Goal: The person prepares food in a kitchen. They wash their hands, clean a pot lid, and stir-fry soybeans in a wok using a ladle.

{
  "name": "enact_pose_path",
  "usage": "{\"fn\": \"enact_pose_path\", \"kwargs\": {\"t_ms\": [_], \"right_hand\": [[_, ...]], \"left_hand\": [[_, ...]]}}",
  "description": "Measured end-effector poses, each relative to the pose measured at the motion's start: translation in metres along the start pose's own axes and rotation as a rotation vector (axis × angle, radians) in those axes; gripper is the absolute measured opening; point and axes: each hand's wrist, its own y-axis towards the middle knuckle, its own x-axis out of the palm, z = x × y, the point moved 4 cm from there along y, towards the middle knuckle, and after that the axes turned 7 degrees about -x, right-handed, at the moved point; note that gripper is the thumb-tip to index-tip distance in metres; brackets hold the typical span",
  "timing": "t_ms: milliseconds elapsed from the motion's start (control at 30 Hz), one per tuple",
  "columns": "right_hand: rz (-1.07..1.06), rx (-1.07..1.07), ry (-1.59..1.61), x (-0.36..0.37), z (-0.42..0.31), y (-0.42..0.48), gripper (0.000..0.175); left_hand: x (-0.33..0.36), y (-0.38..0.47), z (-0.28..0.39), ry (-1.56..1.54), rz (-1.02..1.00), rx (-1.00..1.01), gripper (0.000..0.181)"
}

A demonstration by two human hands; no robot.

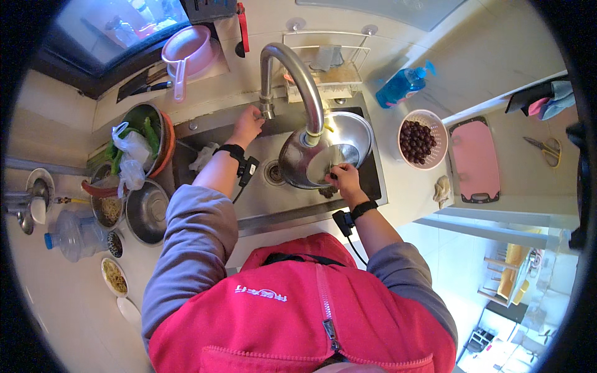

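My left hand (248, 125) is at the foot of the curved steel faucet (298, 70), fingers bent beside its base. Whether they grip a lever there is hidden. A round stainless steel basin (293, 161) sits under the spout in the steel sink (252, 186), with liquid pooled in its near side. At the basin's near rim, my right hand (346, 181) pinches with thumb and fingers; a small dark patch shows at the fingertips, too small to name. Dark scraps (328, 191) lie in the sink just below the basin. The drain (274, 172) shows left of it.
Right of the sink stand a blue soap bottle (402, 87), a pink colander (442, 151) of dark round fruit and a pink cutting board (475, 158). Left are a bowl of green peppers (151, 135), an empty steel bowl (147, 212) and a plastic jug (79, 235). Knives (149, 87) lie behind.
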Motion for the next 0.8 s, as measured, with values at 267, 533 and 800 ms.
{"fn": "enact_pose_path", "kwargs": {"t_ms": [267, 533, 800], "right_hand": [[0.132, -0.132, -0.006, -0.003, -0.016, -0.02, 0.017], [0.279, -0.36, -0.391, -0.02, -0.014, -0.037, 0.024], [0.329, -0.628, -0.825, -0.023, -0.031, -0.057, 0.027]], "left_hand": [[-0.007, 0.024, 0.011, 0.107, 0.054, 0.28, 0.009], [0.001, 0.027, -0.01, -0.432, -0.05, 0.169, 0.01], [0.018, -0.079, -0.092, -0.214, 0.067, 0.046, 0.018]]}}
